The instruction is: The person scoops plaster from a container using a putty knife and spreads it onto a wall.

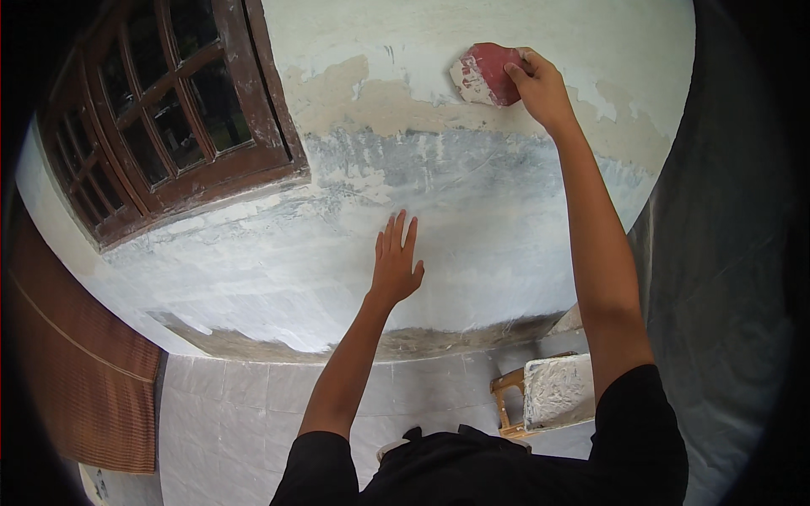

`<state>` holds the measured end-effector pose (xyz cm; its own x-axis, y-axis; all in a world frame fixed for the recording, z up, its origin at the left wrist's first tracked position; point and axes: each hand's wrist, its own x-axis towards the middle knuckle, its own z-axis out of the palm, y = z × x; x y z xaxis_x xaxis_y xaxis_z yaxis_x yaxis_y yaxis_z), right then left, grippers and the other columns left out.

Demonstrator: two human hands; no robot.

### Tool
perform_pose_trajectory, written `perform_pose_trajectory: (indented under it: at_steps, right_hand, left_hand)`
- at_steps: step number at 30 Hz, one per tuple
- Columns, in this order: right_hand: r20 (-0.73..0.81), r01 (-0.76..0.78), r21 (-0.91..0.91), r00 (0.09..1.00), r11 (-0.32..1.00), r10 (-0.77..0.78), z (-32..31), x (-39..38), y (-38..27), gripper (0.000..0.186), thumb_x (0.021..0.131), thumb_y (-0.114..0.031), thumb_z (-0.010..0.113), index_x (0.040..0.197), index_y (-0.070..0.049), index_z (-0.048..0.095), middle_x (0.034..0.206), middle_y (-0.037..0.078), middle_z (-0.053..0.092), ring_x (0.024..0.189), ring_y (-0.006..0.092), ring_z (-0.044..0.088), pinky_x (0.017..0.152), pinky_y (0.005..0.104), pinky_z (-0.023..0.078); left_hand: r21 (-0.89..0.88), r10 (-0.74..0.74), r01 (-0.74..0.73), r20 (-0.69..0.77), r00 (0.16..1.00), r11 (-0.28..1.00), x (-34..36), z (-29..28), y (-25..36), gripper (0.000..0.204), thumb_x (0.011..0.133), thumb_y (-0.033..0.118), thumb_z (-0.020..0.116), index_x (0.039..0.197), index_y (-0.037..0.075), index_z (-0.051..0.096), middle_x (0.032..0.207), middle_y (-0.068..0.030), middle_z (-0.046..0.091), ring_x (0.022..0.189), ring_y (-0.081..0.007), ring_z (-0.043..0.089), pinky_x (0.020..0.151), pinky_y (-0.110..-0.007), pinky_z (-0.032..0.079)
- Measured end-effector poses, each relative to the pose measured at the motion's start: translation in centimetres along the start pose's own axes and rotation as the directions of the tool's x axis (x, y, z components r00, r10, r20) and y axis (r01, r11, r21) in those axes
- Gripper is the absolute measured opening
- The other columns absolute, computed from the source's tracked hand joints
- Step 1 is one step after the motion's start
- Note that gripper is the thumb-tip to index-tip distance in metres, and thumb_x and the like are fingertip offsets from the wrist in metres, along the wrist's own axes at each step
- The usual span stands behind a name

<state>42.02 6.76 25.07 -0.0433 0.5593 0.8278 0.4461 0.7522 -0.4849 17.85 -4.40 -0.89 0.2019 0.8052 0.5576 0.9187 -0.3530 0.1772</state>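
Observation:
My right hand [540,88] grips a red flat putty scraper [494,67] smeared with pale filler, held against the upper wall [422,51] where beige patches show. Lower and left of it, my left hand [395,257] has its fingers stretched apart over the grey-white, streaky middle band of the wall; whether they touch the surface I cannot tell. To the upper left is a brown wooden window [148,198] with dark glass panes, its frame marked with white smears.
A filler-crusted white tray [557,388] rests on a small wooden stand [506,405] by the wall's foot. Grey tiles [219,405] cover the floor. A brown woven panel [84,354] is at the left and a dark grey sheet [717,295] at the right.

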Motion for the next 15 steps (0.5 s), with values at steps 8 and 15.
perform_pose_trajectory:
  at_steps: [8,15]
  right_hand:
    - [0.23,-0.553,0.369,0.833,0.747,0.503,-7.2,-19.9,9.5,0.016,0.09,-0.007,0.056,0.102,0.003,0.058,0.089,0.003,0.064,0.08,0.0089,0.056,0.076,0.024,0.044]
    - [0.188,-0.875,0.409,0.357,0.258,0.915,-13.7,-41.2,15.8,0.023,0.091,-0.009,0.056,0.113,-0.003,0.055,0.096,0.003,0.063,0.084,0.0114,0.06,0.077,0.0269,0.049]
  left_hand:
    - [-0.376,0.145,-0.057,0.21,0.967,0.925,-3.4,9.6,7.8,0.049,0.08,0.01,0.06,0.127,0.004,0.048,0.124,-0.0152,0.054,0.112,-0.0322,0.053,0.093,-0.042,0.044]
    - [-0.523,0.307,0.021,0.533,0.788,0.852,-8.7,18.3,16.5,0.036,0.081,0.014,0.058,0.115,0.002,0.057,0.109,-0.0176,0.062,0.099,-0.0346,0.059,0.086,-0.043,0.047]
